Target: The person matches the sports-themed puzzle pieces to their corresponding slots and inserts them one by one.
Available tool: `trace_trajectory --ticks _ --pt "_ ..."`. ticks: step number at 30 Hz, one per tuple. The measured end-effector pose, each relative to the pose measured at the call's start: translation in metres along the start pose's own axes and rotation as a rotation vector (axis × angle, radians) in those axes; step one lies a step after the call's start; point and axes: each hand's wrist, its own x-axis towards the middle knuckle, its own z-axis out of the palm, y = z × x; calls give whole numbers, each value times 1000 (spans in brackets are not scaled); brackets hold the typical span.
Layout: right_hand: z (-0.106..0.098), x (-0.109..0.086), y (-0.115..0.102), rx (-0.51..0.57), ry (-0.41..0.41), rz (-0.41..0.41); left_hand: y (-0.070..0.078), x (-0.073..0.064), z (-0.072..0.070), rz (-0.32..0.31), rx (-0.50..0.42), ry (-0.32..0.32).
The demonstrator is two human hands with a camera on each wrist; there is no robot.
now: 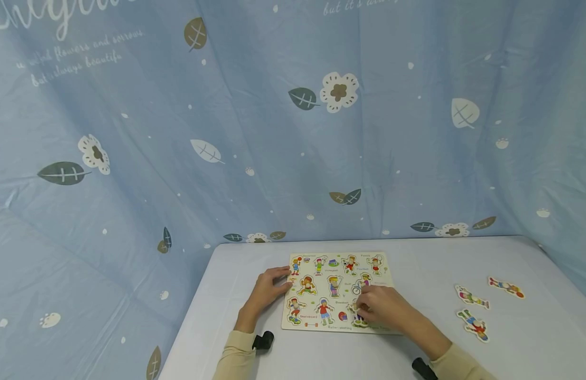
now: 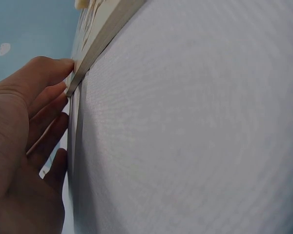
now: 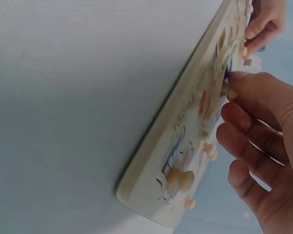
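Note:
A cream wooden knob puzzle board (image 1: 316, 325) printed with sports figures lies flat on the white table. Along its left edge my left hand (image 1: 270, 287) rests with fairly straight fingers; in the left wrist view the thumb (image 2: 56, 69) touches the board's edge (image 2: 100, 44). Over the lower right part of the board, my right hand (image 1: 384, 305) pinches a figure puzzle piece (image 1: 358, 320) by its knob. In the right wrist view that puzzle piece (image 3: 217, 84) stands tilted over the board (image 3: 151, 151), and the other fingers of the right hand (image 3: 268, 122) are loosely bent.
Right of the board, three loose figure pieces (image 1: 472, 297) (image 1: 474, 324) (image 1: 506, 287) lie on the table (image 1: 430, 274). A blue curtain (image 1: 274, 132) with leaves and flowers hangs behind. Dark wrist cameras (image 1: 263, 341) (image 1: 423, 368) sit by both sleeves.

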Motion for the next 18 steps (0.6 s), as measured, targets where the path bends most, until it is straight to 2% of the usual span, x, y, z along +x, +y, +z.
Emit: trace_trajectory --ticks 7,18 --pt "6 2 -1 12 -21 17 -2 1 1 -46 -10 -10" --pt "7 3 -5 49 -41 25 0 0 0 -68 -14 -12"
